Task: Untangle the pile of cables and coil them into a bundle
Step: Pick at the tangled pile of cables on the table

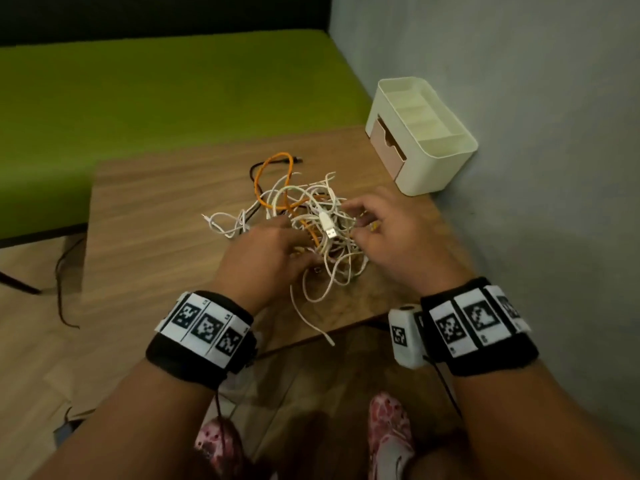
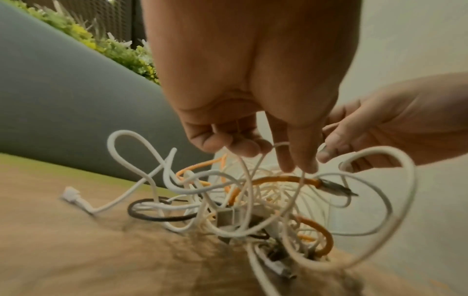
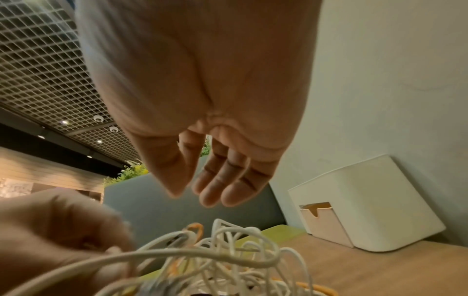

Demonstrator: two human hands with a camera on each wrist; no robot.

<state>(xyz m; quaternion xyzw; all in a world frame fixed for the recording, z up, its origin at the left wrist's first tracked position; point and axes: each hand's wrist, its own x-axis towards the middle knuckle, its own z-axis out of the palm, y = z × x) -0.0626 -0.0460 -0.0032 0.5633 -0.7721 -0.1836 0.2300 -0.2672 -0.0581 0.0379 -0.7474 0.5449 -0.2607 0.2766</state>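
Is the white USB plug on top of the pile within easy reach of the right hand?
Probably yes. The USB plug lies on top of the cables, uncovered, between both hands, and the right hand is open just beside it with nothing between.

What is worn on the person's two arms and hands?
Both hands, left hand and right hand, are bare. Each wrist carries a black fabric band with white square-code tags; a small white camera box sits beside the right band. Thin dark cords hang below.
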